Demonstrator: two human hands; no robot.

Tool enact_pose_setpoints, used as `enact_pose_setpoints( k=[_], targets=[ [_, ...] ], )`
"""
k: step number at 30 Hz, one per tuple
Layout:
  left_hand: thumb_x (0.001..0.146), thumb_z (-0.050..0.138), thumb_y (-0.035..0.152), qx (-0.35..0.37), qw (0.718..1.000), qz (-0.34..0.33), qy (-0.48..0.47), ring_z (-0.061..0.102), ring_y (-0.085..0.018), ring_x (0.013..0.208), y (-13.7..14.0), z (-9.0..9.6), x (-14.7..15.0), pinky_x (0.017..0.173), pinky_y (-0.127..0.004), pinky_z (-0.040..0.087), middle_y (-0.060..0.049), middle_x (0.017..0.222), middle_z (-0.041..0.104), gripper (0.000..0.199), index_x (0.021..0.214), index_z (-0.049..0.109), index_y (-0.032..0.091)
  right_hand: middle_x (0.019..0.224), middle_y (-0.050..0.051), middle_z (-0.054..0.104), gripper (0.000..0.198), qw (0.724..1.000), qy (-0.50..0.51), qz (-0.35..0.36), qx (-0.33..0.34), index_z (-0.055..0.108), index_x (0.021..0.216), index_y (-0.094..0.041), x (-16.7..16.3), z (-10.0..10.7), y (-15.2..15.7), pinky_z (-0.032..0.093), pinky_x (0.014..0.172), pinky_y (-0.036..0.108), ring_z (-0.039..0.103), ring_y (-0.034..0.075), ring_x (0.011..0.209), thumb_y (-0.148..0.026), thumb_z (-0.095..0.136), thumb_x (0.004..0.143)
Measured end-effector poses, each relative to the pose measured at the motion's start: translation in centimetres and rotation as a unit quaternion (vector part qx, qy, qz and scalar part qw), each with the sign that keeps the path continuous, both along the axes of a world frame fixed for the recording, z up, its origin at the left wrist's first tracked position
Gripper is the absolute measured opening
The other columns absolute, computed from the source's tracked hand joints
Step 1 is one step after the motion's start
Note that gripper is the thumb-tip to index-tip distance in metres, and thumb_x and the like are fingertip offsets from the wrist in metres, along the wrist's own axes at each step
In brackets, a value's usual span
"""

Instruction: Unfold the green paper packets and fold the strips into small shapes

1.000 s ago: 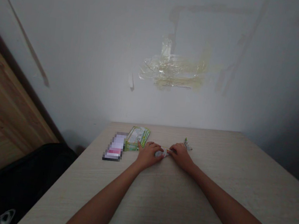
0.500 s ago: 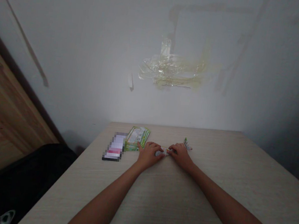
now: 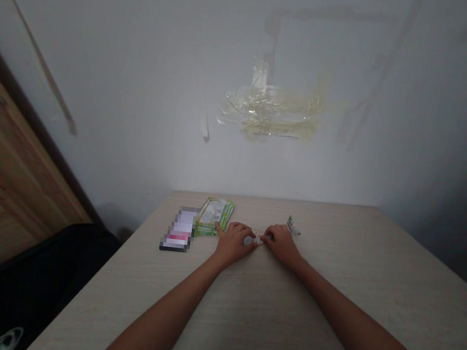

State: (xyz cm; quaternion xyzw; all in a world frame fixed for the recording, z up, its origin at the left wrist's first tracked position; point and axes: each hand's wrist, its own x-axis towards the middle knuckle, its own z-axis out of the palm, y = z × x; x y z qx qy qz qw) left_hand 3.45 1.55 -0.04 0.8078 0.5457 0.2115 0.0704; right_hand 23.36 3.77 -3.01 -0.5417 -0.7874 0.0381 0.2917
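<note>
My left hand (image 3: 234, 241) rests on the table with its thumb and fingers closed on the left end of a small, pale printed piece of paper or card (image 3: 257, 238). The other end of this piece is pinched by my right hand (image 3: 282, 242). Much of the piece is covered by my fingers, so its exact kind cannot be made out. Just beyond my right hand lies a small folded green-and-white printed piece (image 3: 293, 225). Close to my left hand, on its far left side, is a stack of green printed packets or sheets (image 3: 214, 213).
A phone-like flat item with a blurred screen (image 3: 180, 229) lies left of the green stack. The pale wooden table (image 3: 268, 314) meets a wall (image 3: 142, 86) with clear tape (image 3: 270, 112) on it. A black bag-like item (image 3: 50, 266) stands at the left.
My fingers have shifted slightly on the small piece, and my hands are a little closer together. Less of its coloured print shows. Everything else stays in place.
</note>
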Motion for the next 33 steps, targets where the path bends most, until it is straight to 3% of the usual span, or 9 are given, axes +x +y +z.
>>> enact_pose_setpoints(
  k=[7, 16, 28, 33],
  targets=[
    [0.081, 0.064, 0.053, 0.004, 1.000, -0.001, -0.013, 0.045, -0.028, 0.125, 0.0, -0.1, 0.0, 0.104, -0.078, -0.009, 0.000, 0.120, 0.065, 0.027, 0.101, 0.068, 0.035, 0.088, 0.007, 0.067, 0.014, 0.999, -0.047, -0.028, 0.004, 0.064, 0.084, -0.017, -0.7, 0.8, -0.5, 0.038, 0.082, 0.033, 0.054, 0.023, 0.092, -0.030, 0.061, 0.089],
    [0.082, 0.062, 0.054, -0.001, 1.000, 0.004, 0.027, 0.044, -0.030, 0.127, 0.0, 0.0, -0.1, 0.108, -0.077, 0.003, 0.000, 0.126, 0.062, 0.030, 0.105, 0.067, 0.036, 0.090, 0.007, 0.067, 0.016, 0.997, -0.066, -0.039, 0.006, 0.063, 0.085, -0.017, -0.9, 0.6, -0.5, 0.036, 0.082, 0.032, 0.054, 0.022, 0.091, -0.032, 0.061, 0.089],
    [0.085, 0.060, 0.052, 0.014, 1.000, 0.008, 0.011, 0.037, -0.031, 0.135, 0.1, -0.6, 0.2, 0.104, -0.081, -0.004, 0.003, 0.133, 0.060, 0.025, 0.103, 0.066, 0.036, 0.096, 0.008, 0.066, 0.014, 0.996, -0.060, -0.061, 0.018, 0.063, 0.090, -0.018, -1.1, 0.2, -0.3, 0.036, 0.084, 0.033, 0.055, 0.023, 0.096, -0.032, 0.059, 0.091],
    [0.086, 0.059, 0.049, 0.034, 0.999, 0.007, 0.017, 0.043, -0.029, 0.128, -0.1, -0.7, 0.4, 0.104, -0.081, -0.005, 0.002, 0.130, 0.062, 0.021, 0.101, 0.066, 0.036, 0.096, 0.006, 0.065, 0.014, 0.997, -0.051, -0.054, 0.008, 0.063, 0.091, -0.019, -1.0, 0.4, -0.3, 0.035, 0.086, 0.035, 0.055, 0.022, 0.096, -0.032, 0.058, 0.092]
  ],
)
